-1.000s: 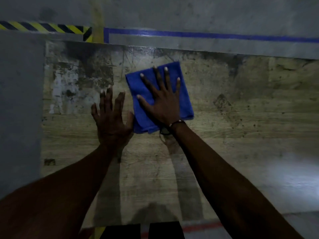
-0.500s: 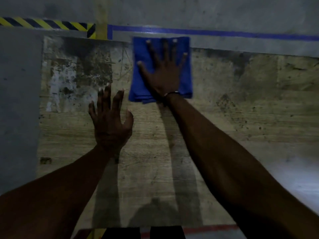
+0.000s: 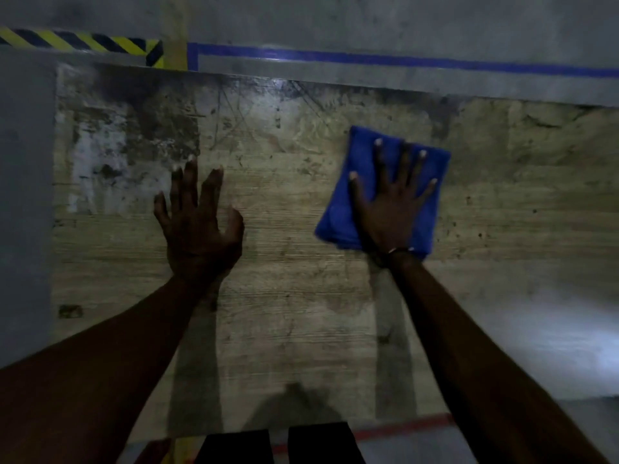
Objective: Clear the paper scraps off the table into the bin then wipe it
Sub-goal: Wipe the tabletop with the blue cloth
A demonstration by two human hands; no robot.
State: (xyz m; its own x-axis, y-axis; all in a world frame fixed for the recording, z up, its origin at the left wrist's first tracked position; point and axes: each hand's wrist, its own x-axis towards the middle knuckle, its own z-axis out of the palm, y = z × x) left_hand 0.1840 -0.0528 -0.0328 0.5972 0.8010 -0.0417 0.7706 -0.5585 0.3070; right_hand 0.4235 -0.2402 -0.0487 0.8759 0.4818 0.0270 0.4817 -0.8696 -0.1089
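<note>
Wiping step in hand. No paper scraps show on the worktop [image 3: 301, 329] and no bin in view, so clearing looks done, as far as this view tells.

Right hand [image 3: 390, 209]: fingers spread flat, palm down, pressing on the folded blue cloth [image 3: 338, 216]. Not pinching, just bearing down. Cloth lies flat on the worktop at approx 2 o'clock from frame centre, tilted a bit, its far corner toward 12. It's well inside the far edge, right of the middle.

Left hand [image 3: 197, 229]: fingers spread & straight, holding nothing, at approx 9–10 o'clock, well apart from the cloth. It's flat on or just above the worktop; can't tell which, tho it looks like a brace.

Worktop surface is worn & stained, w/ a pale scuffed patch at 10 o'clock by the left edge. Much of that looks like wear, not dirt.

Beyond the far edge: floor w/ blue tape line [image 3: 402, 60] at 12–1 o'clock, black-yellow hazard tape [image 3: 80, 41] at 11.

Next move, my guess: keep even palm pressure & run the cloth in overlapping passes, toward 3 o'clock and the near edge at 6, where no pass is evident. Fingers need to stay spread so the cloth doesn't bunch or slip out. Left-side patch under the left hand also needs a pass, so that hand must lift.
</note>
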